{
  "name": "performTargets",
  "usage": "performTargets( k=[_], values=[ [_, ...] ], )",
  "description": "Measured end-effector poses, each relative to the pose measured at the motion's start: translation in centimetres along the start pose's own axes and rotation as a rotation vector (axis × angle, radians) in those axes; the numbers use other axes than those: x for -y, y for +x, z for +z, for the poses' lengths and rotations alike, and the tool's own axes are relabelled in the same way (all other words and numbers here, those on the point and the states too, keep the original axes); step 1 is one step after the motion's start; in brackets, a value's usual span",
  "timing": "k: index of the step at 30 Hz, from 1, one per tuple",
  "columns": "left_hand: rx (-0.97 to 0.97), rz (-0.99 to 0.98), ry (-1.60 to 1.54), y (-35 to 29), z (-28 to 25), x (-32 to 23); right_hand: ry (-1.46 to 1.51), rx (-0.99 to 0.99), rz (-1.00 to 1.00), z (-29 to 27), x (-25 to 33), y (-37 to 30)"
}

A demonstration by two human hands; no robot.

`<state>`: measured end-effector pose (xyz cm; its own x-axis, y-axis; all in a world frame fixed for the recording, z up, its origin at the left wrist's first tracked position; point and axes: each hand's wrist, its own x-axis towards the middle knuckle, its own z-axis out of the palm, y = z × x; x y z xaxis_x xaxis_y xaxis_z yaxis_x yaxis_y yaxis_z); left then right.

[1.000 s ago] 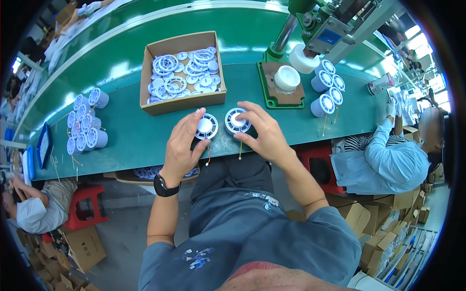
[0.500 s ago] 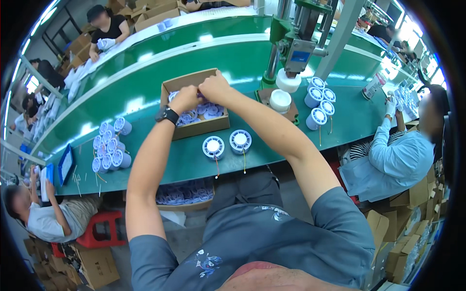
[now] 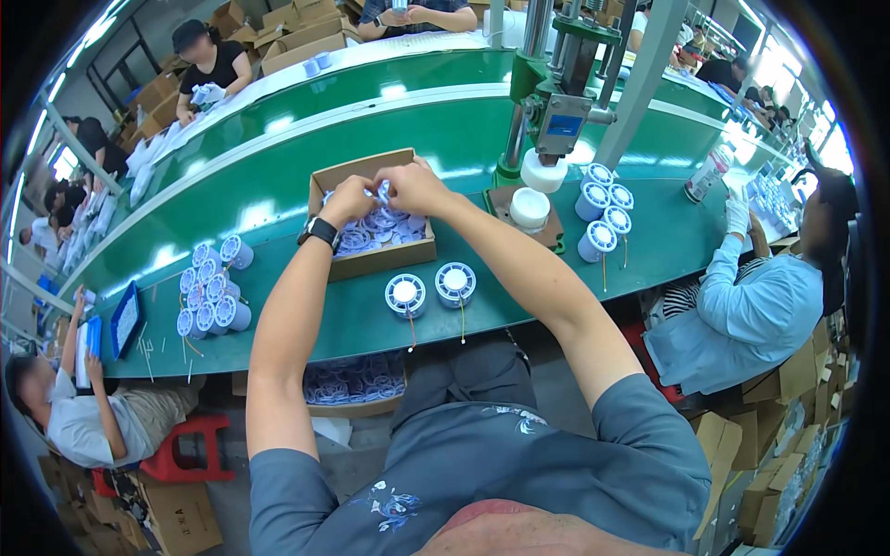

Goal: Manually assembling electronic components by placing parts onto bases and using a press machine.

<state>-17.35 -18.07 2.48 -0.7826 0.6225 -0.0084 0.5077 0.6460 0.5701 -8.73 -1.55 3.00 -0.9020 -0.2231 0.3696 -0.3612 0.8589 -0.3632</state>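
Both of my hands meet above an open cardboard box [image 3: 382,261] on the green bench. The box holds many pale lilac plastic rings [image 3: 357,243]. My left hand [image 3: 349,201], below a black wristwatch [image 3: 320,232], has its fingers pinched together. My right hand [image 3: 414,188] is closed beside it. Between the fingertips shows a pale plastic ring [image 3: 383,193], partly hidden by the fingers. Closer to me stand two white round fan-like housings, one with a red wire [image 3: 405,295] and one with a yellow wire [image 3: 455,284].
A green press [image 3: 561,120] with a white round fixture [image 3: 529,209] stands to the right. More housings stand beside it [image 3: 607,208] and at left [image 3: 213,292]. Under the bench is another box of rings [image 3: 354,382]. Co-workers sit left [image 3: 88,417] and right [image 3: 760,306].
My hands have drawn slightly back toward me, and a pale ring now shows between the fingertips. The view has shifted a little. The housings stay in place.
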Motion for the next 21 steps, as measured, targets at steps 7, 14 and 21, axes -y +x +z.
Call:
performTargets(
  k=[7,14,21],
  values=[
    [-0.287,0.04,-0.074,-4.6,-2.5,0.3,0.294,-0.439,0.022,-5.6,3.1,-4.4],
    [-0.752,0.297,0.026,-11.6,-2.7,-3.4,0.171,-0.552,0.041,-8.3,4.5,-14.6],
    [-0.689,0.277,0.142,-26.2,6.2,-3.8,-0.065,-0.188,0.041,-5.4,4.4,-24.8]
  ],
)
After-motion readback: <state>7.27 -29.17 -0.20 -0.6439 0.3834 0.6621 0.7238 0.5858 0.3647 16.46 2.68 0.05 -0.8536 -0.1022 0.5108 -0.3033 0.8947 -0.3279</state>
